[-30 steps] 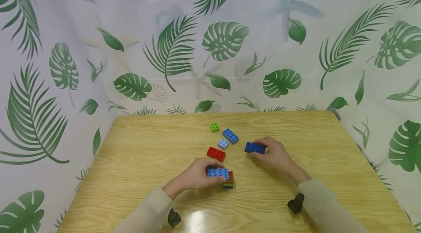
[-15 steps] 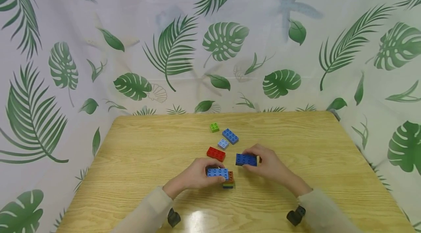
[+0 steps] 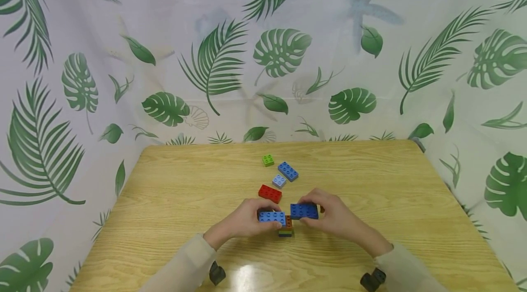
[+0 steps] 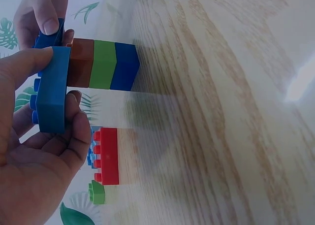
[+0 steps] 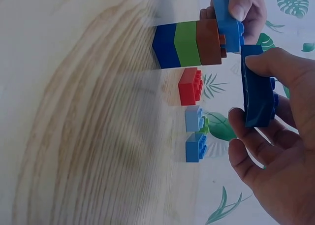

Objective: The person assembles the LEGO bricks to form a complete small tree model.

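My left hand (image 3: 247, 219) pinches a light blue building brick (image 3: 271, 218) between thumb and fingers. That brick sits on the stack's top and juts out to the left. Below it the stack shows a brown brick (image 5: 208, 42), a green brick (image 5: 186, 44) and a dark blue brick (image 5: 165, 46) on the table. In my right hand (image 3: 333, 214) a long dark blue brick (image 3: 304, 211) is held at its near and far sides, studs up. It hangs just right of the light blue brick, higher than the brown brick's bare studs and apart from them in the right wrist view.
Behind the stack lie a red brick (image 3: 270, 193), a small pale blue brick (image 3: 279, 181), a blue brick (image 3: 288, 171) and a small lime green brick (image 3: 268, 160) on the wooden table (image 3: 185, 177). A leaf-patterned cloth (image 3: 304, 109) hangs beyond the far edge.
My right hand has brought the dark blue brick left and nearer to me, up beside the stack. The left hand keeps its place on the light blue brick.
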Demonstrator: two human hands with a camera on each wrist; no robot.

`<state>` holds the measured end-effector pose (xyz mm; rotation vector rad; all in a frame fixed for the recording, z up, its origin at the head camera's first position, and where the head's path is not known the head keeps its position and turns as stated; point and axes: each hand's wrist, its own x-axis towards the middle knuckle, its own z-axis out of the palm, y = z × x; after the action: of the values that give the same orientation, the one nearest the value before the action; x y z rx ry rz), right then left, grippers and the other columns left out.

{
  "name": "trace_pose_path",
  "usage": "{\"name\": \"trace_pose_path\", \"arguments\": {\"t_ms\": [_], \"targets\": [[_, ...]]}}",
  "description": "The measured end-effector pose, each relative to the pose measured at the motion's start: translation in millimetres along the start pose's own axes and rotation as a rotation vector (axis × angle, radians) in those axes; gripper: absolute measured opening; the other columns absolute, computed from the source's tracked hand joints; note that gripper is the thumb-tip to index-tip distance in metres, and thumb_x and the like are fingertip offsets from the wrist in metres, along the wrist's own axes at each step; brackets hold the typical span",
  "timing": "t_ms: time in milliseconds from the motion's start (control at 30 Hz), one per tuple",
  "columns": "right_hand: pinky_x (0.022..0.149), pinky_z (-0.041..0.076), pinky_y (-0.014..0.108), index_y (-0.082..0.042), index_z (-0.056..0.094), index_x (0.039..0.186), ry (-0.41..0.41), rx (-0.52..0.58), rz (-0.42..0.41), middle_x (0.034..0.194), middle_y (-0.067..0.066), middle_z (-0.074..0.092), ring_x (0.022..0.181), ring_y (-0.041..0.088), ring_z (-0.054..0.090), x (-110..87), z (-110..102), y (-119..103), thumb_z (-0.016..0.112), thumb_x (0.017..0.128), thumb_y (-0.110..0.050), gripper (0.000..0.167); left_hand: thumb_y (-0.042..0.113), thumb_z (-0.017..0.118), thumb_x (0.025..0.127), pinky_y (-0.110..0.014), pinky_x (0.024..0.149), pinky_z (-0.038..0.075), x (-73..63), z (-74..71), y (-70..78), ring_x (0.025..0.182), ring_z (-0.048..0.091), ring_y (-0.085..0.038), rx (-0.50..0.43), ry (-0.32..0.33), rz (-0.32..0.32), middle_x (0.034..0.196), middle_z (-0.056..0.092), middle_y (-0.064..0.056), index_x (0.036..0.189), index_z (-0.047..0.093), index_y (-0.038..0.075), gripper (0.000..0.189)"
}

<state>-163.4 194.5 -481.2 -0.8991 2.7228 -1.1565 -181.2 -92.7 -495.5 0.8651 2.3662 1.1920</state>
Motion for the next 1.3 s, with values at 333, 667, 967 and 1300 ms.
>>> {"name": "trace_pose_path", "arguments": {"t_ms": [333, 667, 967, 1300], "targets": [[0.070, 0.049, 0.026, -0.017, 0.073, 0.120, -0.042, 0.041, -0.027, 0.112, -0.001, 0.069, 0.088, 0.006, 0.054, -2.2, 5.7, -2.5, 0.082, 0.093, -0.019, 0.029, 0.034, 0.078, 0.096, -0.025, 0.089, 0.052, 0.5, -0.1, -0.7, 0.097, 0.063, -0.006, 0.009, 0.005, 0.015, 0.115, 0.074, 0.002, 0.125, 0.073, 0.017, 0.034], [0.081, 0.054, 0.027, -0.014, 0.073, 0.119, -0.046, 0.043, -0.084, 0.112, 0.000, 0.069, 0.096, 0.007, 0.060, -1.4, 14.7, -2.3, 0.083, 0.091, -0.013, 0.030, 0.034, 0.076, 0.097, -0.024, 0.087, 0.052, 0.8, -0.3, -0.7, 0.095, 0.062, -0.006, 0.001, -0.007, 0.015, 0.115, 0.073, 0.002, 0.125, 0.072, 0.017, 0.034], [0.087, 0.055, 0.029, -0.013, 0.073, 0.119, -0.061, 0.021, -0.081, 0.114, 0.000, 0.069, 0.101, 0.010, 0.063, -0.9, 13.6, -3.7, 0.082, 0.092, -0.018, 0.029, 0.034, 0.076, 0.097, -0.024, 0.088, 0.051, 1.0, -0.9, -1.5, 0.096, 0.062, -0.007, 0.011, -0.009, 0.016, 0.115, 0.074, 0.002, 0.125, 0.072, 0.017, 0.033], [0.089, 0.056, 0.031, -0.013, 0.073, 0.121, -0.103, 0.018, -0.030, 0.115, -0.001, 0.069, 0.104, 0.010, 0.063, 2.5, 12.1, -1.5, 0.082, 0.093, -0.020, 0.030, 0.034, 0.076, 0.097, -0.024, 0.088, 0.051, 1.6, -1.1, -2.3, 0.096, 0.062, -0.007, 0.018, -0.011, 0.024, 0.116, 0.074, 0.001, 0.126, 0.072, 0.017, 0.034]]}}
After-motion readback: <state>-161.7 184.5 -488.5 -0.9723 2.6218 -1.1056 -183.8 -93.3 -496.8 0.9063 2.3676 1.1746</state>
